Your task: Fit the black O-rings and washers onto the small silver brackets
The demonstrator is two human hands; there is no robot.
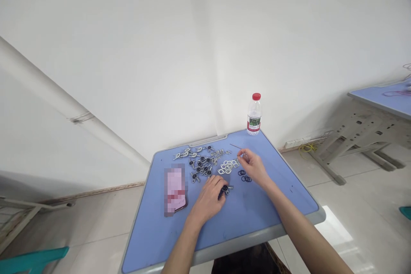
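Observation:
My left hand (210, 197) rests on the blue table with its fingers curled around a small metal fitting (226, 188) that has a black round part and a silver stem. Farther right, my right hand (253, 167) has its fingertips pinched together at the edge of a pile of flat silver plates (226, 166) with holes. A thin rod (235, 146) sticks out from that hand toward the upper left. Just below the right fingers lie several black rubber rings (245, 177). Similar metal fittings with black tops (201, 164) are heaped beyond my left hand.
Silver parts (186, 153) lie near the table's back edge, with small metal pieces (220, 154) beside them. A phone (175, 190), partly blurred, lies at the left. A red-capped bottle (254, 115) stands at the back right corner. Another desk (382, 102) is farther right.

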